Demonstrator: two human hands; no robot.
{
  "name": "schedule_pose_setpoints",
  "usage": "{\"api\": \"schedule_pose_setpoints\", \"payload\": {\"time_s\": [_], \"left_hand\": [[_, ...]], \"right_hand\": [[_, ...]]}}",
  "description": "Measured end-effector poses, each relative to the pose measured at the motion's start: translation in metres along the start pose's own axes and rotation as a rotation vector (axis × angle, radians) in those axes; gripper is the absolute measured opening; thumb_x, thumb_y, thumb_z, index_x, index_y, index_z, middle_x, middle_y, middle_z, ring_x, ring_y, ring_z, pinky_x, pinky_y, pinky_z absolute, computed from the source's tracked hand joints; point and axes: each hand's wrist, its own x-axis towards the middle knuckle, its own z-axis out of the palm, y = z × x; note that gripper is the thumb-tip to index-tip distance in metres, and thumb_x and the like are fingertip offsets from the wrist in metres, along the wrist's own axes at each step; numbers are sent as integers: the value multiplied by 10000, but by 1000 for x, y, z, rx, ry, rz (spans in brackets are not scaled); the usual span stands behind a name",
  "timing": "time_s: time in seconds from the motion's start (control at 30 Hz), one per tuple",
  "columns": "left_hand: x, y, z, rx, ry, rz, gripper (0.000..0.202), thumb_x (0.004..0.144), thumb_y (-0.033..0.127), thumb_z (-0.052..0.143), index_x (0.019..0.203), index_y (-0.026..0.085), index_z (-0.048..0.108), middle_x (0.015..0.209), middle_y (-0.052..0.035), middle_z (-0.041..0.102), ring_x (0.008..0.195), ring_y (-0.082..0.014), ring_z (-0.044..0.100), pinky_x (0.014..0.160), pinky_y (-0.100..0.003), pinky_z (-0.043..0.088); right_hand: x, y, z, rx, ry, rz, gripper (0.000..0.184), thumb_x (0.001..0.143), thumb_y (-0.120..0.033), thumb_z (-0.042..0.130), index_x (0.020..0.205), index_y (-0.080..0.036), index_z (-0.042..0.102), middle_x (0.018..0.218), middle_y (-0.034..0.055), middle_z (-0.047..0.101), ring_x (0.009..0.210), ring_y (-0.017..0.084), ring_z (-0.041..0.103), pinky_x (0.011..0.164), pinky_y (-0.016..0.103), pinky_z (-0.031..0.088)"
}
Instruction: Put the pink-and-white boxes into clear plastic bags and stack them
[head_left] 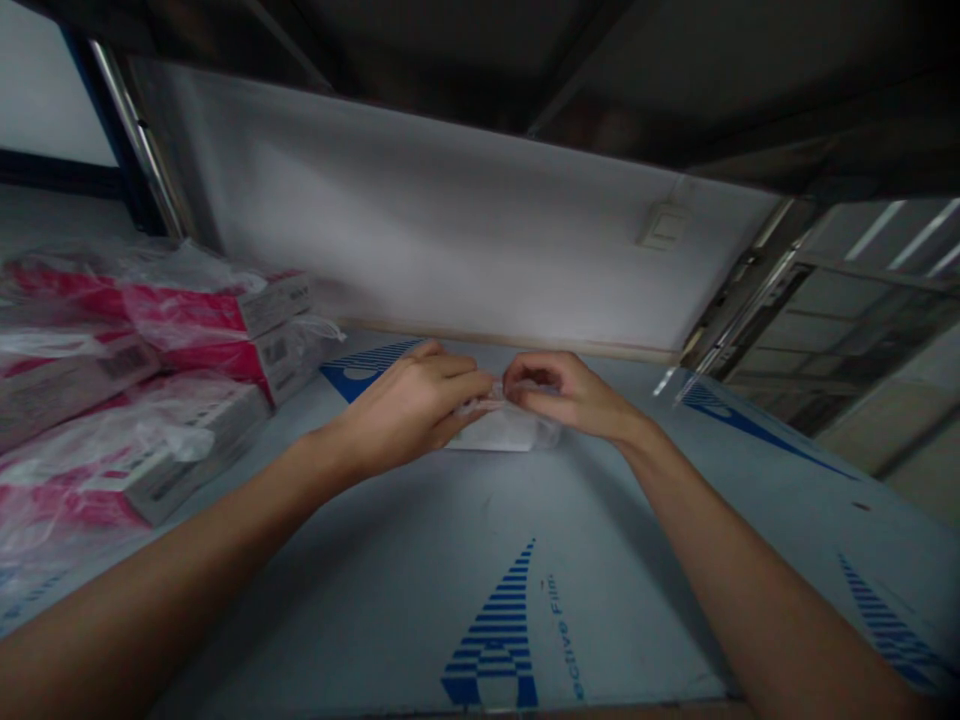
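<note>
Left grip (405, 412): closed now, pinching the clear plastic packet (514, 430).
Right grip (562, 392): curled shut on its other side.
Packet: between both hands, over the film-covered bench (420, 600).
Handling: looks light, soft, slippery; pinch the edges.

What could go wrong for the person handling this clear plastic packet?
The clear plastic packet is pinched between the left hand and right hand, so pulling could perhaps tear it. The wrapped boxes stacked beside the left arm might get knocked, and their loose plastic could snag.
</note>
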Motion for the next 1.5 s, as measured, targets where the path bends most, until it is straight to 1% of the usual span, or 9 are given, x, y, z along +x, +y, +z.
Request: {"api": "schedule_pose_setpoints", "payload": {"time_s": [0.13,0.23,0.33,0.5,0.67,0.87,1.07,1.27,1.5], "left_hand": [[2,1,0,-29,164,-79,268,1009,329,513,800,174,575,750,0,568,741,-151,549,726,-283,403],[0,2,1,-126,71,-70,248,1015,320,502,832,175,585,776,3,548,731,-135,546,689,-256,407],[-2,3,2,-175,-41,-49,231,1029,317,464,930,180,622,893,-23,568,775,-134,565,692,-246,425],[-2,7,3,-265,-118,20,225,1026,299,462,940,184,635,965,-46,634,840,-148,602,729,-258,442],[1,13,3,-364,-225,32,215,1024,290,479,887,185,608,758,19,609,649,-108,543,620,-240,395],[0,13,4,-419,-141,-40,234,1017,287,490,833,175,580,700,33,574,600,-86,512,586,-220,375],[2,18,4,-464,-81,-89,261,1018,286,485,803,175,583,672,34,597,567,-78,527,568,-213,390],[-2,1,-1,-218,-70,-72,301,1016,412,476,919,177,638,738,6,626,643,-113,581,629,-232,422],[-12,-43,-22,-221,41,-179,351,841,531,701,797,184,724,941,-80,704,845,-194,657,774,-318,496]], "right_hand": [[6,-2,5,7,244,-54,51,852,-202,615,844,-187,664,796,2,649,737,149,577,670,284,426],[7,-2,5,33,271,-20,114,895,-284,606,857,-188,656,776,3,641,709,147,576,640,282,432],[4,-1,3,-44,131,-7,125,868,-294,646,942,-197,678,889,25,692,799,173,628,721,312,488],[-5,9,7,-219,-167,-44,684,717,-256,792,1362,-292,565,1399,62,593,1292,285,537,1091,454,416],[-2,15,14,-141,-230,-57,817,715,-242,801,1454,-298,457,1425,75,555,1283,284,537,1082,441,434],[5,5,17,-204,-78,-101,851,658,-207,834,1417,-307,463,1344,84,550,1245,303,516,1070,486,433],[2,12,21,-113,-161,-40,888,710,-148,771,1494,-285,376,1426,109,494,1291,291,503,1091,463,425],[-1,12,3,-66,-134,-18,740,688,-184,805,1375,-283,548,1450,74,519,1341,286,486,1125,460,399],[-15,37,-33,-124,80,338,392,738,-304,778,1108,-188,723,1026,86,737,747,184,671,670,331,558]]}}
